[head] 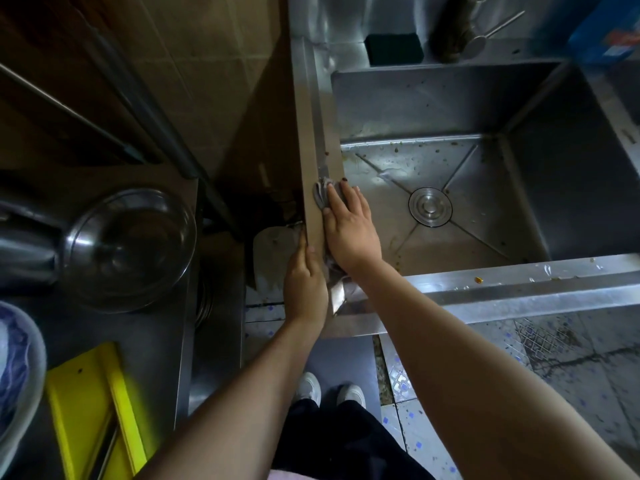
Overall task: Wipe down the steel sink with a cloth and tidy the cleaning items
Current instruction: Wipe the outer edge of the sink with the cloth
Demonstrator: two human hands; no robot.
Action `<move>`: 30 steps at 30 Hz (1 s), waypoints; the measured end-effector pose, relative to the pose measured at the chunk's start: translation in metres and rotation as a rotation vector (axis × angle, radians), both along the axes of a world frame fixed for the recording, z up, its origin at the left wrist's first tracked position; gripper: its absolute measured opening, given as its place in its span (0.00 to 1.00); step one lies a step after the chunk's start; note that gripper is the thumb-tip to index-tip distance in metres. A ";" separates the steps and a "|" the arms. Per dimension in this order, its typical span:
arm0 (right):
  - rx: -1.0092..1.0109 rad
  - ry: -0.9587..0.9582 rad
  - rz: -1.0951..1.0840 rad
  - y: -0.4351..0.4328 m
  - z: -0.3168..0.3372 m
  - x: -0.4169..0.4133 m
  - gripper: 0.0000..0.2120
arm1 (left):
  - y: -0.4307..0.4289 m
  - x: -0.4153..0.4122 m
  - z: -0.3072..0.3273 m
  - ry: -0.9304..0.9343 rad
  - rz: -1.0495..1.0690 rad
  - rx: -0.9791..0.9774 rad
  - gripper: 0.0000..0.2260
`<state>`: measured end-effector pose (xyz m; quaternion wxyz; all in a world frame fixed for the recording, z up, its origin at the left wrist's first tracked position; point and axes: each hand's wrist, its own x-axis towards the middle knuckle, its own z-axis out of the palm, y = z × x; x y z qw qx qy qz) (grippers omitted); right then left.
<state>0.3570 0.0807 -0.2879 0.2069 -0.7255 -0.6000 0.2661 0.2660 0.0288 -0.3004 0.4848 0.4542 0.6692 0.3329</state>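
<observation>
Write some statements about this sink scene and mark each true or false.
1. The right hand presses a grey cloth on the left rim of the sink. True.
2. The left hand holds a sponge. False: it grips the left rim's outer edge.
3. The scouring pad lies in the sink. False: it sits on the back ledge.
4. The drain is apart from the grey cloth. True.
5. The steel bowl stands inside the sink. False: it stands on the counter left of it.
</observation>
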 end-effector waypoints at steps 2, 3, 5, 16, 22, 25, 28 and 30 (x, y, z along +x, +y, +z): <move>-0.002 0.015 0.004 0.002 0.000 0.000 0.23 | 0.001 0.000 0.000 -0.009 0.007 -0.014 0.18; -0.005 0.015 0.010 0.000 0.001 -0.001 0.23 | 0.001 -0.001 0.001 -0.019 0.004 -0.009 0.19; 0.003 -0.016 0.036 -0.009 0.002 -0.002 0.23 | -0.002 -0.002 0.003 -0.061 -0.015 0.011 0.19; 0.070 -0.190 0.222 -0.035 0.005 -0.011 0.24 | 0.001 -0.001 0.011 -0.152 0.096 -0.113 0.14; 0.071 -0.159 0.153 0.001 -0.006 -0.007 0.22 | 0.001 -0.001 0.004 -0.035 0.026 -0.007 0.17; 0.064 -0.156 0.125 0.017 -0.006 -0.005 0.22 | 0.002 -0.001 0.001 -0.016 0.017 -0.026 0.18; 0.041 -0.166 0.138 0.025 -0.005 -0.004 0.22 | 0.001 -0.001 0.000 -0.043 0.012 -0.037 0.19; 0.021 -0.152 0.146 0.022 -0.002 -0.005 0.22 | 0.000 -0.001 0.000 -0.042 0.009 -0.044 0.18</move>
